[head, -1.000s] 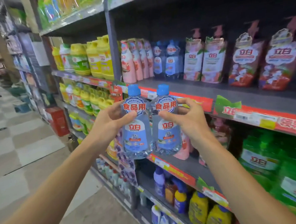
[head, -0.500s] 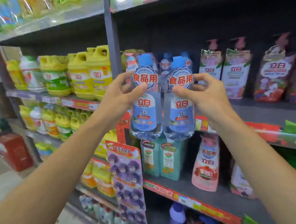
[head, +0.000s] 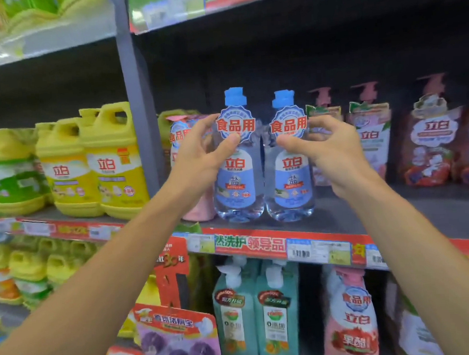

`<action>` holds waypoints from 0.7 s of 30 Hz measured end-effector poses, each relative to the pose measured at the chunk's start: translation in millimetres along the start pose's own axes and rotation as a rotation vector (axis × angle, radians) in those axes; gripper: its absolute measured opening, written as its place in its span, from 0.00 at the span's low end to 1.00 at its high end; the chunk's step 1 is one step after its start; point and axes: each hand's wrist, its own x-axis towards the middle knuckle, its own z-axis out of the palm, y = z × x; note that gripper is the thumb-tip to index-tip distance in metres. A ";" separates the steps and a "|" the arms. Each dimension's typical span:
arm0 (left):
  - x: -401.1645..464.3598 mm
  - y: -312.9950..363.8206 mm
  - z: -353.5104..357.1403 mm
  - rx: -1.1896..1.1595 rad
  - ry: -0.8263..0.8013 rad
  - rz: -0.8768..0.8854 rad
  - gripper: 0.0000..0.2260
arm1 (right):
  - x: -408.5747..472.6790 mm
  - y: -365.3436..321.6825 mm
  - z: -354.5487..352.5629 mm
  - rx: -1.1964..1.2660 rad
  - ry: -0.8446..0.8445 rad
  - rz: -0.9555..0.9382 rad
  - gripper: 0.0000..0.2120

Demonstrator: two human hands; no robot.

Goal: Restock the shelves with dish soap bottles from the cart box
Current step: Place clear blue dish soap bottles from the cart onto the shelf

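Head view: two clear bottles, left and right, blue caps, labelled 立白 and 食品用, upright on shelf. Left hand and right hand each pinch one neck.

Two bottles side by side on shelf (jugs left, pouches right)
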 end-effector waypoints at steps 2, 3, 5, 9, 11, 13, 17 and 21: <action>9.2 -12.2 -1.2 -0.017 -0.025 0.002 0.20 | 4.9 6.8 1.6 -0.010 0.018 0.004 0.24; 12.0 -17.4 -2.1 -0.021 -0.038 -0.002 0.20 | 6.0 9.5 2.3 -0.018 0.028 0.007 0.24; 15.6 -27.0 -3.3 -0.036 -0.056 -0.023 0.20 | 5.5 14.2 3.5 -0.033 0.047 0.022 0.25; 19.3 -45.4 -6.0 -0.072 -0.088 -0.053 0.16 | 2.3 20.9 5.2 -0.081 0.082 0.053 0.23; 21.3 -51.8 -6.1 -0.108 -0.099 -0.057 0.12 | -0.5 21.0 6.2 -0.093 0.110 0.055 0.23; 21.5 -55.3 -7.2 -0.084 -0.103 -0.051 0.13 | -4.6 20.3 7.7 -0.121 0.120 0.050 0.23; 14.6 -56.6 -2.2 0.168 -0.136 0.057 0.29 | -14.2 22.6 11.5 -0.183 0.159 0.019 0.20; 5.2 -56.2 4.9 0.318 -0.049 0.099 0.33 | -23.3 25.0 13.4 -0.301 0.203 -0.007 0.19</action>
